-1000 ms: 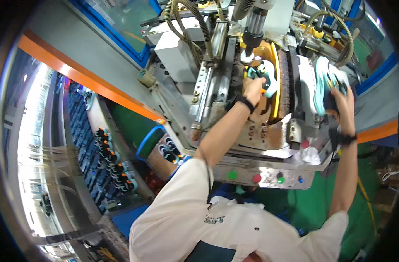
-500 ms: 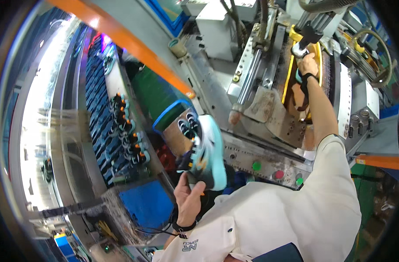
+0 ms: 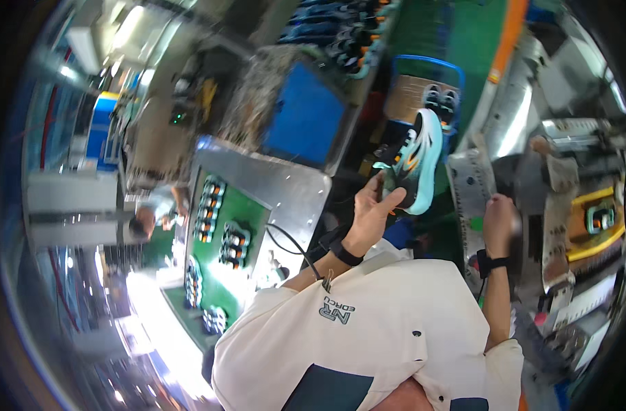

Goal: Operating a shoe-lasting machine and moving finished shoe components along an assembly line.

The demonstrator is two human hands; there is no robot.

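My left hand [image 3: 376,216] is closed around the heel end of a teal, white and black sneaker [image 3: 428,164], its thumb on the side. The sneaker points toe-up in the upper middle of the head view. My right hand [image 3: 502,222] hovers over the machine's front panel [image 3: 463,185], beside a green button [image 3: 476,224]. It looks curled, but motion smears its fingers. A dark shoe-like piece with an orange patch [image 3: 600,219] sits inside the yellow frame [image 3: 586,255] of the machine at the right, apart from my right hand.
A blue-rimmed cart [image 3: 429,60] carries a pair of shoes [image 3: 441,103] beyond the sneaker. Shoes fill a rack [image 3: 333,27] at the top. Left of me, a metal-edged table [image 3: 302,188] bears several shoes on a green surface. Another person [image 3: 155,216] works behind it.
My view has swung left. My right hand has come out of the yellow frame to the front panel. The sneaker stays in my left hand.
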